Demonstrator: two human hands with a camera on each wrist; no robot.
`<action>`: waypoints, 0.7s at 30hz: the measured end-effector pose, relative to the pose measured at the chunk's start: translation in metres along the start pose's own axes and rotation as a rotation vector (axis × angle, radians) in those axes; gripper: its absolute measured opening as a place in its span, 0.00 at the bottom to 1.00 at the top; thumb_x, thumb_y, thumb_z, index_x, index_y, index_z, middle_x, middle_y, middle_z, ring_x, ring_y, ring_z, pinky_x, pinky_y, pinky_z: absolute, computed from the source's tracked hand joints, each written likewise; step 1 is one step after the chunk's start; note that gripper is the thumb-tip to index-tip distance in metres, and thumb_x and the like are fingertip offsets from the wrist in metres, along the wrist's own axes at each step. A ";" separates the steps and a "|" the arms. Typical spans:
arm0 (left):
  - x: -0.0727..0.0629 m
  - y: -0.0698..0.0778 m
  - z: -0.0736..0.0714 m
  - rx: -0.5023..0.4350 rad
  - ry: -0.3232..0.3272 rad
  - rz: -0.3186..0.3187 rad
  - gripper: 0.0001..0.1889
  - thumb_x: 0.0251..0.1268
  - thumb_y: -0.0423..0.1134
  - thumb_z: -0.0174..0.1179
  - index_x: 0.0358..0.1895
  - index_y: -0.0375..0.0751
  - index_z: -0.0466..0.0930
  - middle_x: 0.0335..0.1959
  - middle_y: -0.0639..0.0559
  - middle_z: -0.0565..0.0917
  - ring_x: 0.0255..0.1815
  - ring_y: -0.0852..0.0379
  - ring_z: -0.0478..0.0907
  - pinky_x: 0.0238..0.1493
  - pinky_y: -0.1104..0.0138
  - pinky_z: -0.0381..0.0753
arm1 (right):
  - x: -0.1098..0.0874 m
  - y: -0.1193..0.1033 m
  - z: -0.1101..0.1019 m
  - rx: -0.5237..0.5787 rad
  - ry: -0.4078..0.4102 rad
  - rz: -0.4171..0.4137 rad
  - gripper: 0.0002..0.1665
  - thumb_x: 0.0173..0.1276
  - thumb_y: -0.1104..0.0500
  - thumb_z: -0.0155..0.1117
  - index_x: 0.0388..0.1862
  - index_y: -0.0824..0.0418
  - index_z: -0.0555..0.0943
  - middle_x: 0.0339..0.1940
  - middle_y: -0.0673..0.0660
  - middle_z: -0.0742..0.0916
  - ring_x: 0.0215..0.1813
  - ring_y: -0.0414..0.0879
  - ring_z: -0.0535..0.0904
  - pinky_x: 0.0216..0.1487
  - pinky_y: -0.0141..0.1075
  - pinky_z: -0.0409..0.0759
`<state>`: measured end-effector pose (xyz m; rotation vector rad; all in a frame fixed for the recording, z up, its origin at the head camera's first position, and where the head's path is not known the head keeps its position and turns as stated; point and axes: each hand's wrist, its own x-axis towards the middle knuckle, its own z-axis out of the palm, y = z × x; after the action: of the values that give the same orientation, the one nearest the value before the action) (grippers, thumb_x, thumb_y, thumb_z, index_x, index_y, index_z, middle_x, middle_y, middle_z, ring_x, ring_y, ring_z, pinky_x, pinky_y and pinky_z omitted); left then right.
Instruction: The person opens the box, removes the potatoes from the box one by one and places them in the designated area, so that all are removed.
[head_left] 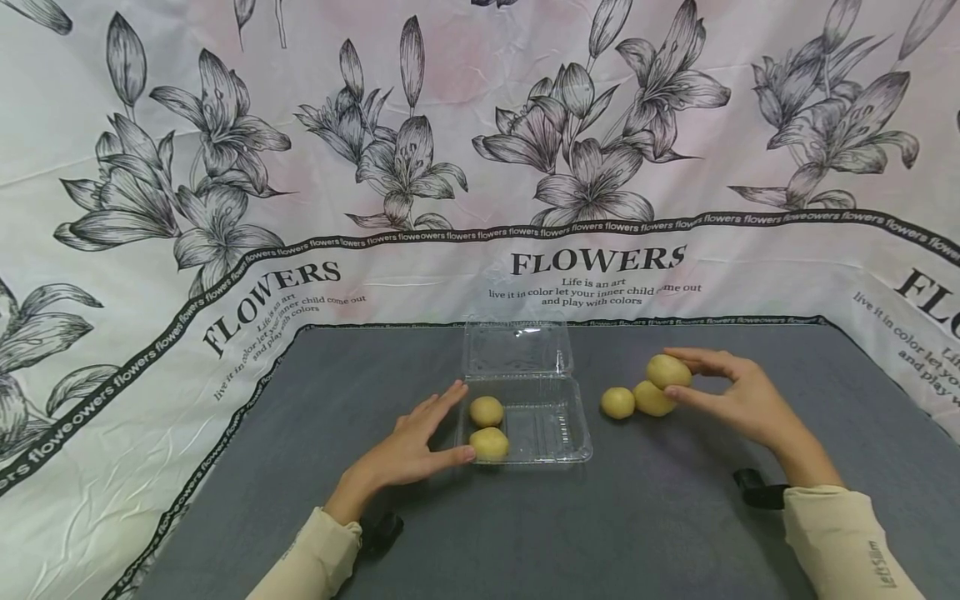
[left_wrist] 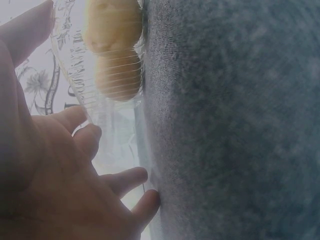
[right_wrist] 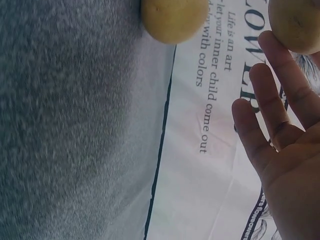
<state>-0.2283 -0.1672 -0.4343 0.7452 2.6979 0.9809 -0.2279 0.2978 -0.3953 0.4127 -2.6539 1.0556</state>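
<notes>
A clear plastic clamshell box (head_left: 551,421) lies with its lid tipped back. Two small yellow potatoes, a rear one (head_left: 487,412) and a front one (head_left: 489,444), sit in its left side. My left hand (head_left: 411,442) rests along the box's left edge, fingers extended and thumb at the front corner; the left wrist view shows the thumb (left_wrist: 30,30) at the rim. Between thumb and fingers my right hand (head_left: 738,398) pinches a potato (head_left: 668,372), raised off the table in the right wrist view. Below it on the table are two more potatoes, one left (head_left: 618,402) and one right (head_left: 652,400).
The grey tabletop (head_left: 600,533) ends at a hanging white cloth (head_left: 420,292) printed with flowers and lettering. The open lid (head_left: 517,350) lies behind the box, near the table's back edge. A dark wrist strap shows below each hand.
</notes>
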 end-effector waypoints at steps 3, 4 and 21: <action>0.000 0.001 0.000 -0.001 -0.001 -0.003 0.48 0.66 0.62 0.63 0.84 0.59 0.46 0.86 0.61 0.45 0.85 0.37 0.43 0.72 0.26 0.44 | -0.001 0.002 -0.004 -0.003 0.002 0.007 0.32 0.64 0.50 0.76 0.68 0.47 0.81 0.51 0.32 0.83 0.51 0.20 0.73 0.48 0.32 0.72; 0.000 0.001 0.000 -0.002 -0.001 -0.004 0.48 0.66 0.62 0.63 0.84 0.59 0.46 0.86 0.61 0.45 0.85 0.37 0.43 0.72 0.26 0.44 | -0.001 0.002 -0.005 -0.004 0.003 0.011 0.32 0.65 0.50 0.76 0.68 0.47 0.81 0.50 0.32 0.83 0.51 0.20 0.73 0.47 0.31 0.72; 0.001 0.000 0.000 -0.004 -0.003 -0.005 0.48 0.67 0.63 0.63 0.84 0.60 0.46 0.85 0.62 0.45 0.85 0.37 0.43 0.72 0.26 0.44 | -0.003 0.022 -0.012 0.004 -0.022 0.100 0.34 0.65 0.47 0.75 0.70 0.49 0.79 0.49 0.41 0.85 0.49 0.19 0.71 0.54 0.58 0.73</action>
<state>-0.2291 -0.1672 -0.4343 0.7382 2.6928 0.9832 -0.2308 0.3221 -0.4014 0.2976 -2.7174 1.0918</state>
